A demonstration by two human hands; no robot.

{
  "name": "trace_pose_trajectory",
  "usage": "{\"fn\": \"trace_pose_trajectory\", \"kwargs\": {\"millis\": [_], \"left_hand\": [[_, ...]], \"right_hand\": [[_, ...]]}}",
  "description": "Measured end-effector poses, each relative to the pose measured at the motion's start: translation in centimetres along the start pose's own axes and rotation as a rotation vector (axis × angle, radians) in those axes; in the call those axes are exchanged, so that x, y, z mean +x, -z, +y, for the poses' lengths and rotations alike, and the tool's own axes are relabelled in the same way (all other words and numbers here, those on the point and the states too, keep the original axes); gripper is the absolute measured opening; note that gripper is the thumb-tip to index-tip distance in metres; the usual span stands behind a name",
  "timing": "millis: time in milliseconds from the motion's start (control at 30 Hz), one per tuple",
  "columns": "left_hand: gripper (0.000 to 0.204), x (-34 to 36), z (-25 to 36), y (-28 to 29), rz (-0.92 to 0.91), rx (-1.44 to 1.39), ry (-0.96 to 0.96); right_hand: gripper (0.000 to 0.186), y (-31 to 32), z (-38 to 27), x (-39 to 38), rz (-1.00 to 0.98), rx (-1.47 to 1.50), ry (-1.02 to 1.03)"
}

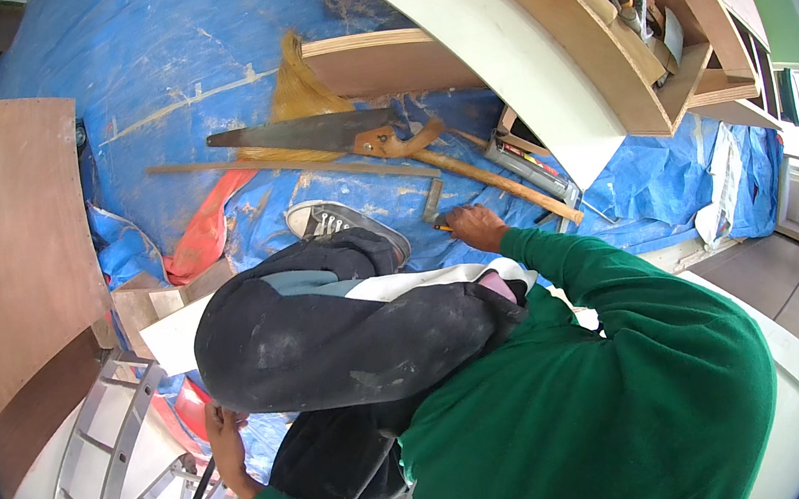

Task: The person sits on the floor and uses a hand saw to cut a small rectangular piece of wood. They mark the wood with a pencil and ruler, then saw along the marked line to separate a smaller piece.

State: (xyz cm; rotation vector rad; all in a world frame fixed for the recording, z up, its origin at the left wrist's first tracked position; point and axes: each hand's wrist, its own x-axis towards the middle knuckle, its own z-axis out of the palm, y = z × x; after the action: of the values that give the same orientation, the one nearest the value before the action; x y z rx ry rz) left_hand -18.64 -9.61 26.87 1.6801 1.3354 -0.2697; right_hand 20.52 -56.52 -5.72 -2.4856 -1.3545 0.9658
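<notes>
My right hand (475,227) is closed around a small yellow-and-black thing (442,228), too small to name, held low over the blue sheet. Just beside its tip is the short leg of a metal square (431,200). Beyond it lie a handsaw (304,137) and a long wooden tool handle (502,185). On the left, my left hand (229,449) has its fingers curled beside my bent knee, by a red object (193,406); what they hold is hidden. A white board (174,338) runs partly under my dark trouser leg (352,347).
Blue sheeting (164,68) covers the floor. Aluminium ladders (111,469) stand at the lower left, below a curved brown plywood panel (15,240). A curved wooden unit (583,33) holding tools rises at the upper right. A caulking gun (536,171) lies near the handle.
</notes>
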Motion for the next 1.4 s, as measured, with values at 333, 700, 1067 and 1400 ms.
{"fn": "trace_pose_trajectory", "kwargs": {"millis": [333, 700, 1067, 1400], "left_hand": [[0.038, -1.2, -1.0, -1.2, 0.036, -0.017, -0.031], [0.052, -1.2, -1.2, -0.8, 0.271, 0.28, -0.08], [0.059, 2.2, -2.4, 0.9, 0.672, 0.325, -0.126], [0.061, 1.8, 4.2, -0.5, 0.537, 0.229, -0.318]], "right_hand": [[0.037, 11.1, -2.3, 6.5, 0.341, -0.105, -0.016], [0.059, 14.1, -1.4, 14.8, 0.224, -0.232, 0.127], [0.042, 31.4, -13.5, 9.7, 0.426, 0.324, 0.258], [0.04, 32.1, -11.8, 13.2, 0.295, 0.773, 0.182]]}}
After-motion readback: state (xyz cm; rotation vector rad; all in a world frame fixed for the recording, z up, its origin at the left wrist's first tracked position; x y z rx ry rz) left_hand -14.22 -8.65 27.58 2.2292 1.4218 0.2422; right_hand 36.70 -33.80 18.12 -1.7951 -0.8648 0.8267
